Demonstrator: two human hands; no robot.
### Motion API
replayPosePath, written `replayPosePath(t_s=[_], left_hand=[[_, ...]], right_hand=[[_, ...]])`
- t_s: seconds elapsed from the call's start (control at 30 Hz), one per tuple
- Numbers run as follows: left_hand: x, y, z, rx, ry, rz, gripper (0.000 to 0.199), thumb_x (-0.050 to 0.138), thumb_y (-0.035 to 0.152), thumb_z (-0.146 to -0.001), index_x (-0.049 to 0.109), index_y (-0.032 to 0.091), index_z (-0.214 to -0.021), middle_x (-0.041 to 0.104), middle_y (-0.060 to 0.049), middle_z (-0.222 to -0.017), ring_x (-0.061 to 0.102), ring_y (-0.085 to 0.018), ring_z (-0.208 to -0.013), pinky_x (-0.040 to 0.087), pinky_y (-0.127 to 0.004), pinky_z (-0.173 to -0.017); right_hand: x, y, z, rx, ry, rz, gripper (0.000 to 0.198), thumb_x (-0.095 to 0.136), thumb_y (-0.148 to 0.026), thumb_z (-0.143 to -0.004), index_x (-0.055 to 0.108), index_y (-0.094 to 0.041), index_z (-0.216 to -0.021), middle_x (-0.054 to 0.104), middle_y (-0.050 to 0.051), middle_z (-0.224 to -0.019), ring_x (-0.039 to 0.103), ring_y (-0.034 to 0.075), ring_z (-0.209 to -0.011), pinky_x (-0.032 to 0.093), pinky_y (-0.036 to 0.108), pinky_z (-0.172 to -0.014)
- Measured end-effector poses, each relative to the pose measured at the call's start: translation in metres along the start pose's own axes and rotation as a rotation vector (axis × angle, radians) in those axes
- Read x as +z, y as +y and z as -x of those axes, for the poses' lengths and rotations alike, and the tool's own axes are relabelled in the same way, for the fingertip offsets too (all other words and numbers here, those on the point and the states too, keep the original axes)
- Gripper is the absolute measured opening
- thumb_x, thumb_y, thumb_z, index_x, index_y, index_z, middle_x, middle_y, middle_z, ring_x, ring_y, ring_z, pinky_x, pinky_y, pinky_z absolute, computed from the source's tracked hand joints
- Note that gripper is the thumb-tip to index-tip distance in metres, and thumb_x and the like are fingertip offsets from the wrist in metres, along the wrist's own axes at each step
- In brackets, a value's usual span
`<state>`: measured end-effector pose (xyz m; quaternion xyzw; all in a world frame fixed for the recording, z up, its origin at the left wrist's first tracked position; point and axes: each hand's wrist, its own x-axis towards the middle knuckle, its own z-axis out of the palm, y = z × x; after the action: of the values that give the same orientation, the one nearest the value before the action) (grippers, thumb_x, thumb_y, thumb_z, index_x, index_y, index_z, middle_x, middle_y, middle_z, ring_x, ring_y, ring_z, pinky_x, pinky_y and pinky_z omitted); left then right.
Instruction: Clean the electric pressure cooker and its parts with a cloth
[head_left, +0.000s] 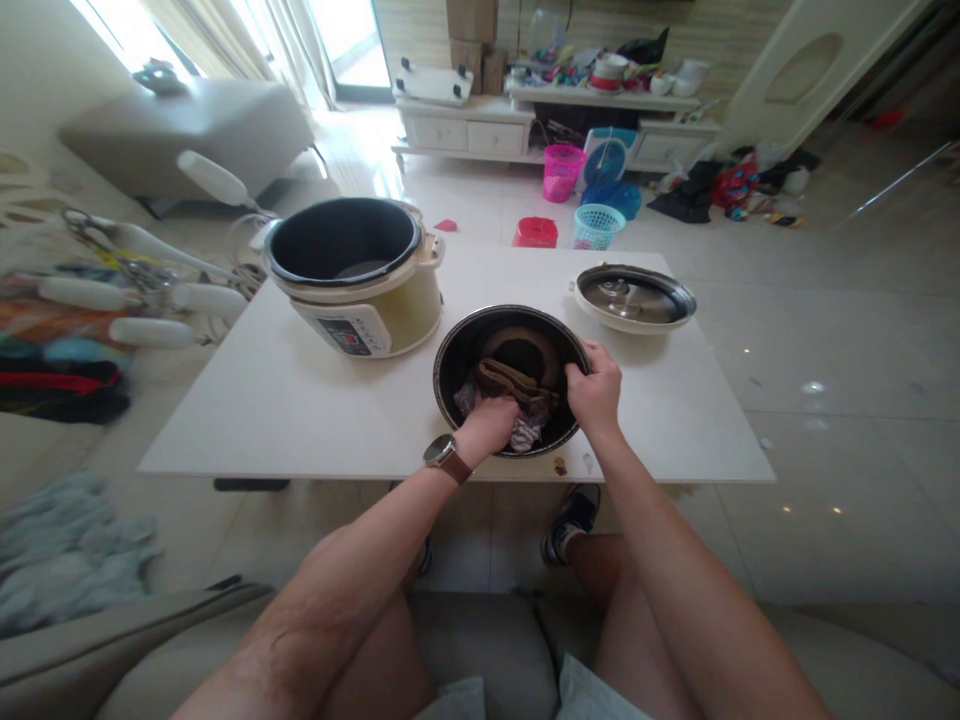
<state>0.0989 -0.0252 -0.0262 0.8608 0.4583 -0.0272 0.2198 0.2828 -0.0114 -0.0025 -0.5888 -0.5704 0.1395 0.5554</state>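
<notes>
A dark round inner pot (450, 345) rests near the front edge of the white table, its opening tipped toward me. My right hand (596, 385) grips its right rim, thumb inside and fingers around the outside. Inside the pot, my left hand (491, 420) is closed on a bunched brown and patterned cloth (517, 385); part of its fingers is hidden by the cloth. To the left stands the pressure cooker body (397, 315) with its top uncovered and a control panel on its front. Its detached lid (637, 300) lies underside up at the back right.
The white table (262, 420) has two small stickers near its front edge. Beyond it on the floor are a red stool (535, 232), a blue basket (598, 226) and a pink basket (562, 172). White lamp-like arms (214, 178) stick out at left.
</notes>
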Motion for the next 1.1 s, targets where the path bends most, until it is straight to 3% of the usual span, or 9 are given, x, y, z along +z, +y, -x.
replayPosePath(t_s=[1.1], left_hand=[[0.0048, -0.0031, -0.0013, 0.032, 0.038, 0.055, 0.046, 0.051, 0.000, -0.092, 0.082, 0.021, -0.119, 0.076, -0.016, -0.127, 0.070, -0.035, -0.128, 0.037, -0.062, -0.123]], right_hand=[[0.0001, 0.0013, 0.0003, 0.015, -0.006, -0.043, 0.043, 0.057, -0.013, -0.078, 0.084, -0.023, -0.110, 0.081, 0.007, -0.113, 0.073, 0.026, -0.111, 0.056, 0.043, -0.110]])
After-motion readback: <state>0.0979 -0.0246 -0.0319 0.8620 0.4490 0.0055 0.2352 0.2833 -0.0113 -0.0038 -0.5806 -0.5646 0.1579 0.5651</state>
